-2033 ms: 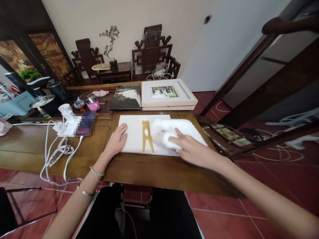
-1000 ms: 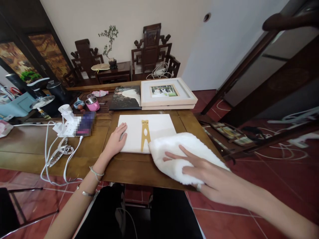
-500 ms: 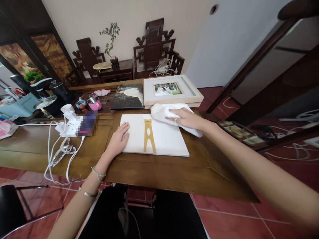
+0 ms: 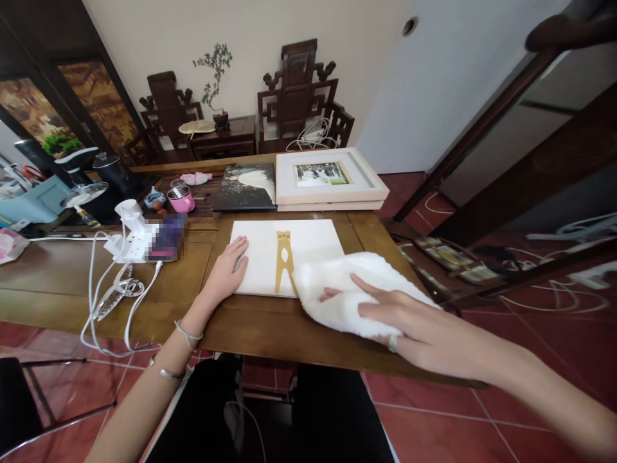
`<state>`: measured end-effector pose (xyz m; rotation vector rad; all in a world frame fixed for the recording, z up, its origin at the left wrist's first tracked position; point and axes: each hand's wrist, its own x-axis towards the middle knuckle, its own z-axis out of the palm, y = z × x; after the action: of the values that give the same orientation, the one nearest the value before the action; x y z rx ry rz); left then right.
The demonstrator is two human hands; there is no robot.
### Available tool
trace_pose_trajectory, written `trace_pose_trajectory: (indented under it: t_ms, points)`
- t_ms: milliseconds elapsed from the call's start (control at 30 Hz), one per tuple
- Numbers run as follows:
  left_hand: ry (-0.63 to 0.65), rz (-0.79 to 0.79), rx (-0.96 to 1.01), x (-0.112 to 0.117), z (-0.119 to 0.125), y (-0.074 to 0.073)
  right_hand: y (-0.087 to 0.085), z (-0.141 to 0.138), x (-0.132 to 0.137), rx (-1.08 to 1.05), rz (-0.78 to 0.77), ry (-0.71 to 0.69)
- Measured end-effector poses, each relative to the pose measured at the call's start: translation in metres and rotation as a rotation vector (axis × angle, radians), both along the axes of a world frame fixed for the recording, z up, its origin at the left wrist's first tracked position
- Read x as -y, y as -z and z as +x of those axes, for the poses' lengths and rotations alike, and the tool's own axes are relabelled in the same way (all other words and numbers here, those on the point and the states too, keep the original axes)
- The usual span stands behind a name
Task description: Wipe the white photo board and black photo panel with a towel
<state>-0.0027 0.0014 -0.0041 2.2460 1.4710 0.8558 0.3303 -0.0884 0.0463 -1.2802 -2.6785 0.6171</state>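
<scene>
There is one table (image 4: 260,331) with two hands at it, a left hand (image 4: 227,271) and a right hand (image 4: 409,321). Under the right hand is one white cloth (image 4: 332,276); touching the left hand is one white board (image 4: 255,247) bearing one gold figure (image 4: 283,243). Beyond both hands lie one dark picture (image 4: 241,193) and two pale frames (image 4: 364,177), stacked. Left of the left hand are one pink cup (image 4: 182,204) and one hair clip (image 4: 116,294). Farthest from the hands stand two carved chairs (image 4: 297,80).

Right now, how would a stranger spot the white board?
Start at the wooden table. On it, your left hand touches the left edge of the white board, and a white cloth hides its near right corner. Unlike the framed photo beyond, it bears a tan animal figure.
</scene>
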Motion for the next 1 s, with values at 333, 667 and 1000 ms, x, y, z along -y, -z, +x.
trace_pose_trajectory:
  t_ms: [333,667,1000]
  points:
    - [0.002,-0.014,0.006,0.001,0.000,-0.002,-0.008,-0.048,-0.089,-0.137,0.154,0.073]
    - [0.003,-0.015,0.010,0.001,0.000,-0.001,0.009,-0.101,-0.077,-0.035,0.310,-0.062]
    - [0.009,-0.006,0.005,0.000,-0.001,0.000,0.000,-0.091,0.005,-0.071,0.180,-0.228]
